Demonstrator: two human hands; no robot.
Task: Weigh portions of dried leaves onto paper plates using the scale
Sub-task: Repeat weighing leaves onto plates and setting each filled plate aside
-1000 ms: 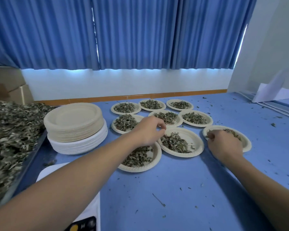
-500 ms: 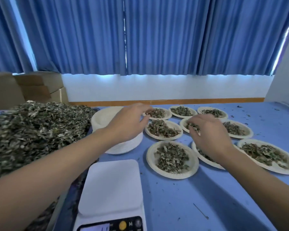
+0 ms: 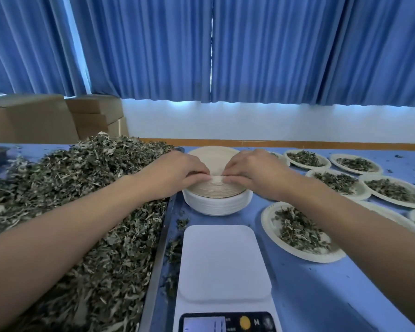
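Observation:
A stack of paper plates [image 3: 213,156], beige ones on top of white ones, stands in the middle of the blue table. My left hand [image 3: 175,173] and my right hand [image 3: 252,172] meet at its near edge, and the fingertips of both pinch the rim of the top plate. In front of the stack sits a white scale [image 3: 223,262] with nothing on its platform. A big heap of dried leaves [image 3: 77,200] fills a metal tray on the left. Several filled plates [image 3: 297,231] lie to the right.
The metal tray's edge [image 3: 156,267] runs along the scale's left side. Cardboard boxes [image 3: 58,118] stand at the back left under blue curtains. Loose leaf bits are scattered over the blue table [image 3: 321,295].
The view swung left from the filled plates to the scale and stack. Both hands left the filled plates and came together on the near rim of the plate stack.

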